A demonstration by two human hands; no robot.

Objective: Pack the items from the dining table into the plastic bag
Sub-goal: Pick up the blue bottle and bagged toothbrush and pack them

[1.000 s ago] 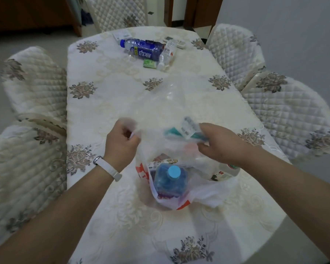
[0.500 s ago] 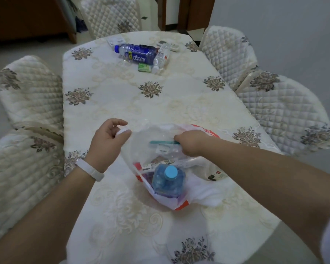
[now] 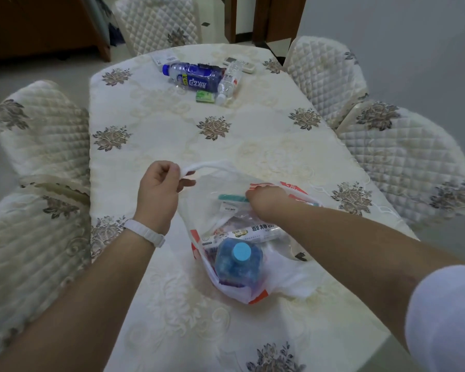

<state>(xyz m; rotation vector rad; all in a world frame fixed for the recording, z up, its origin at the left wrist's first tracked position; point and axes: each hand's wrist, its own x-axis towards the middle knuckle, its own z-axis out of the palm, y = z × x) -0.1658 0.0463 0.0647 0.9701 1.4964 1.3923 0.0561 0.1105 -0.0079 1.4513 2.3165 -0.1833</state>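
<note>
Thin white plastic bag (image 3: 285, 285) with red print sits on the near-centre of the dining table (image 3: 172, 146), mouth held wide. Left hand (image 3: 160, 193) – fingers pinched on the twisted white bag handle (image 3: 207, 166), lifting it to the left. Right hand (image 3: 266, 201) reaches into the bag mouth; fingers hidden inside, cannot tell their state, though they sit at a flat clear pouch with a teal strip (image 3: 232, 197). Inside: squat blue bottle with round light-blue cap (image 3: 239, 260), long printed box (image 3: 242, 233). Far end of the embroidered cream cloth – blue-labelled bottle (image 3: 196, 76), clear ribbed bottle (image 3: 230, 80), both lying down, small green packet (image 3: 205, 96), white remote (image 3: 239, 64). 4 quilted chair covers around.
</note>
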